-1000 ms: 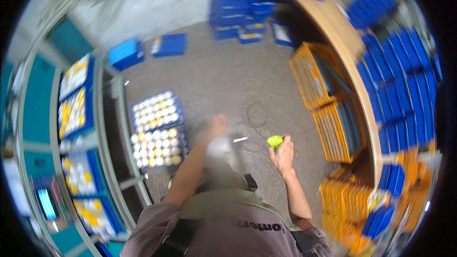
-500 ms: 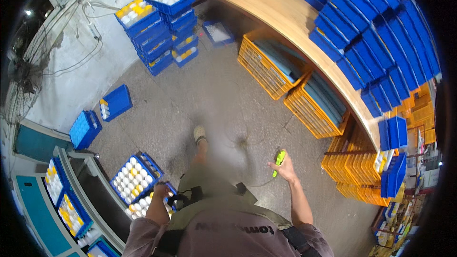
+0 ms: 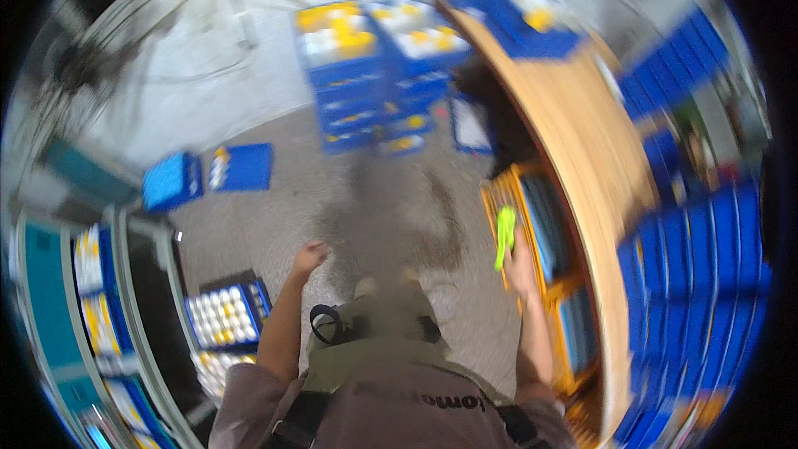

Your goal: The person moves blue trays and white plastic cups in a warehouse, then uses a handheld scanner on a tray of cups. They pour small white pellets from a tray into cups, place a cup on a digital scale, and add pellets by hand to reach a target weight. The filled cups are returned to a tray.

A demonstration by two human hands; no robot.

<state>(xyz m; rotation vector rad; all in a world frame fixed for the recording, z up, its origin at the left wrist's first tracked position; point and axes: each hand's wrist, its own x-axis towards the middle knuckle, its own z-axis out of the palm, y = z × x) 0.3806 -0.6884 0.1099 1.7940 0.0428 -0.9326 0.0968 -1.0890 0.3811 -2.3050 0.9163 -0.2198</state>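
My right hand point(image 3: 519, 270) grips a slim lime-green handheld tool point(image 3: 505, 233), too blurred to name more exactly. That hand is in front of an orange slatted crate point(image 3: 502, 191) holding blue-grey flat pieces, near the wooden table. My left hand point(image 3: 310, 258) hangs over the floor with nothing visible in it, its fingers loosely apart. Left of that arm, a blue tray point(image 3: 264, 296) on the floor holds rows of white and yellow caps or bottles point(image 3: 223, 316). A second group of white pieces point(image 3: 214, 370) lies nearer to me.
Stacked blue trays point(image 3: 345, 104) with white and yellow pieces stand by the far wall. A curved wooden tabletop point(image 3: 573, 141) runs along the right, beside nested blue bins point(image 3: 698, 283). Teal-and-grey shelving point(image 3: 48, 299) lines the left. A flat blue tray point(image 3: 248, 168) lies on the floor.
My view has turned to the right, and the table and orange crates now sit closer to my right arm. My left hand has swung forward; the right still carries the lime-green tool.
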